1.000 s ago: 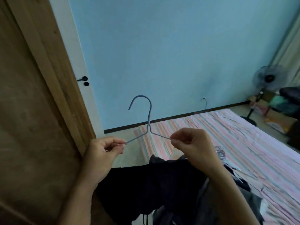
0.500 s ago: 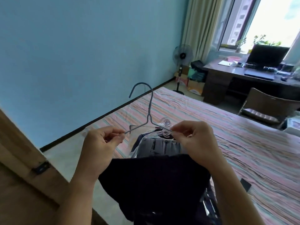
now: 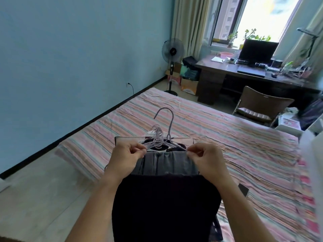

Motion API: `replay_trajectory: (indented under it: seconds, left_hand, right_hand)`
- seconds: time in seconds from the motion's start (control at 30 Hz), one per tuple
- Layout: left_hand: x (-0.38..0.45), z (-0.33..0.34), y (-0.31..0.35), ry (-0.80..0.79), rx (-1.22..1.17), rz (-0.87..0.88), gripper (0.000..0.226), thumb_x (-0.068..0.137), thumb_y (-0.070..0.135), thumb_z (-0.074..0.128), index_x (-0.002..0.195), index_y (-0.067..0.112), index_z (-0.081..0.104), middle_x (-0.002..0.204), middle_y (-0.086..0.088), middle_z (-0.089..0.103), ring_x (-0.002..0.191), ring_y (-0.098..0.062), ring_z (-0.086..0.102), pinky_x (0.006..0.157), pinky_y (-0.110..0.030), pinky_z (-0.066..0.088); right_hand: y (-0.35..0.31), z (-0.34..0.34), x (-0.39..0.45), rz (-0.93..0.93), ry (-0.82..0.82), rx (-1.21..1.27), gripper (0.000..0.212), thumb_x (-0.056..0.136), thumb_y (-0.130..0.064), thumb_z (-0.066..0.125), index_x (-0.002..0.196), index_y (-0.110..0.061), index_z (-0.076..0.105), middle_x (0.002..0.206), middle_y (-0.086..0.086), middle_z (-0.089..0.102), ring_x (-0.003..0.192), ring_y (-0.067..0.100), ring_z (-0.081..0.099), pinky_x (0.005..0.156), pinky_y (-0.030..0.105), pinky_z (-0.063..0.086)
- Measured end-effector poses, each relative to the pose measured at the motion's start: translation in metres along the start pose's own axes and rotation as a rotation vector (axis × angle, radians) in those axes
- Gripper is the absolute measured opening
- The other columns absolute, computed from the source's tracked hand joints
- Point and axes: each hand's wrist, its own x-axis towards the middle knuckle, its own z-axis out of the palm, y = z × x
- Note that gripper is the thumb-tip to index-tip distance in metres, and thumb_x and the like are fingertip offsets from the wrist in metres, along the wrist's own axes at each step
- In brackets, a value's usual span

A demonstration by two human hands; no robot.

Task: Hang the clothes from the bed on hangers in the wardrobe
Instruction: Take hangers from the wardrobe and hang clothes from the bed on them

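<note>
Room: blue wall (image 3: pixel 70 49) fills the upper left of the frame; window (image 3: pixel 253 18) with curtain (image 3: pixel 188 23) at the upper right.
Bed: bed (image 3: pixel 227 145) with a striped pink sheet crosses the middle and right.
Desk: dark desk (image 3: pixel 227 72) under the window, with a monitor (image 3: pixel 257 49); chair (image 3: pixel 262 105) before it.
Fan: fan (image 3: pixel 173 49) stands in the far corner, left of the desk.
Hanger: hanger (image 3: pixel 170 126) is held up at center, hook upward, above a pile of hangers (image 3: pixel 157 138).
Left hand: left hand (image 3: pixel 125 158) pinches the hanger's left arm.
Right hand: right hand (image 3: pixel 208 159) pinches its right arm.
Clothes: dark garment (image 3: pixel 166 203) hangs below the hands and hides the bed edge; grey clothes (image 3: pixel 166 163) lie between the hands.
</note>
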Motion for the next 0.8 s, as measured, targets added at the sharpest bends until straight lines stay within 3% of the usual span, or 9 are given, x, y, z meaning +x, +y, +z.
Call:
replay_trajectory:
  seconds: [0.07,0.13,0.2,0.43,0.6,0.7,0.8]
  left_hand:
    - [0.030,0.020,-0.016,-0.023,0.011,-0.039,0.024,0.084,0.008,0.075,0.071,0.027,0.072,0.065,-0.011,0.066,0.062,-0.029,0.062,0.064,-0.037,0.053]
    - [0.061,0.039,-0.032,-0.038,0.062,-0.076,0.021,0.085,0.011,0.074,0.071,0.027,0.071,0.061,0.000,0.061,0.058,-0.015,0.055,0.060,-0.025,0.045]
    - [0.090,0.057,-0.048,-0.051,0.139,-0.103,0.017,0.086,0.015,0.074,0.073,0.024,0.070,0.062,0.005,0.059,0.059,-0.010,0.052,0.059,-0.022,0.039]
    - [0.189,0.115,-0.101,-0.045,0.311,-0.207,0.010,0.089,0.020,0.068,0.080,0.025,0.067,0.070,0.009,0.061,0.073,-0.018,0.060,0.072,-0.030,0.049]
    - [0.246,0.151,-0.137,-0.113,0.356,-0.239,0.009,0.091,0.019,0.065,0.098,0.023,0.066,0.091,0.003,0.065,0.096,-0.023,0.064,0.082,-0.028,0.047]
    - [0.266,0.167,-0.166,-0.197,0.495,-0.207,0.052,0.088,0.029,0.068,0.137,0.018,0.052,0.135,-0.004,0.057,0.126,-0.024,0.052,0.105,-0.034,0.040]
    - [0.270,0.183,-0.194,-0.303,0.713,-0.180,0.094,0.084,0.051,0.066,0.156,0.023,0.013,0.162,-0.006,0.017,0.149,-0.026,0.015,0.121,-0.044,0.017]
  right_hand:
    - [0.024,0.012,0.025,0.037,-0.036,-0.017,0.016,0.080,-0.009,0.078,0.077,-0.025,0.078,0.071,-0.014,0.071,0.068,-0.002,0.065,0.069,0.022,0.054]
    - [0.049,0.027,0.054,0.062,-0.071,-0.041,0.015,0.080,-0.010,0.077,0.077,-0.024,0.078,0.070,-0.015,0.070,0.068,-0.004,0.063,0.068,0.021,0.051]
    - [0.073,0.045,0.083,0.082,-0.119,-0.068,0.011,0.081,-0.012,0.077,0.077,-0.023,0.078,0.070,-0.014,0.068,0.068,-0.001,0.062,0.070,0.025,0.052]
    - [0.152,0.115,0.186,0.151,-0.330,-0.114,0.012,0.093,-0.015,0.067,0.096,-0.019,0.077,0.091,-0.002,0.074,0.087,0.017,0.067,0.082,0.034,0.054]
    - [0.196,0.160,0.247,0.160,-0.387,-0.175,0.021,0.097,-0.009,0.057,0.103,-0.015,0.076,0.102,0.007,0.074,0.096,0.026,0.065,0.076,0.029,0.046]
    - [0.219,0.187,0.272,0.190,-0.416,-0.187,0.020,0.096,-0.009,0.057,0.102,-0.015,0.075,0.104,0.009,0.073,0.099,0.029,0.064,0.078,0.030,0.046]
    - [0.238,0.213,0.289,0.226,-0.437,-0.203,0.022,0.095,-0.008,0.054,0.099,-0.017,0.074,0.102,0.009,0.072,0.096,0.031,0.063,0.078,0.037,0.050]
